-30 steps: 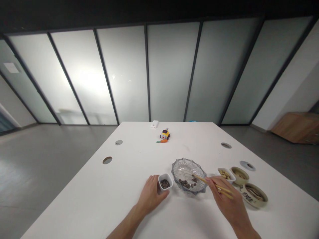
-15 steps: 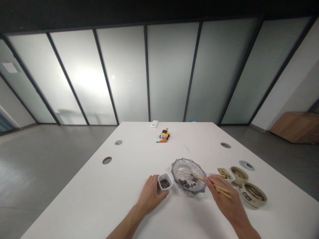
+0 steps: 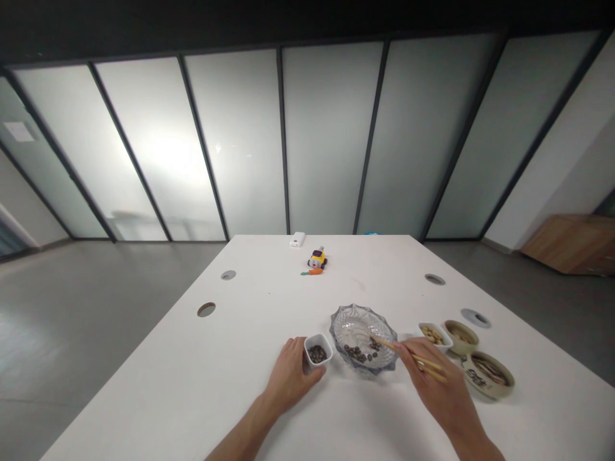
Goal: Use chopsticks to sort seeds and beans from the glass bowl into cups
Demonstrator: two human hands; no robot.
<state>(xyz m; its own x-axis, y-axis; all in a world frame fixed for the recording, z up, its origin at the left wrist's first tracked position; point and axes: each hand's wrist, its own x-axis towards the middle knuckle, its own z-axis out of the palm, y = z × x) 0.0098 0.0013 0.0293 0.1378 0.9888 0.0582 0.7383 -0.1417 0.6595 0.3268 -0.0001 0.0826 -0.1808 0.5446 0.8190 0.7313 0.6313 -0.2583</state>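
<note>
My left hand is wrapped round the left and near sides of a small white square bowl, which holds dark brown beans. In my right hand is a pair of wooden chopsticks. Their tips reach inside a clear scalloped glass bowl, beside some of the dark beans on its near side. Whether a bean is pinched between the tips is too small to tell. The glass bowl stands on the white table between my hands.
Right of my right hand are a white bowl of pale nuts, a round tan bowl and a lettered bowl with long dry pieces. Farther back lie a toy car, a toy carrot and a white box. Holes pierce the table.
The chopsticks' tips have shifted very slightly within the glass bowl. My left hand and the small white bowl look the same.
</note>
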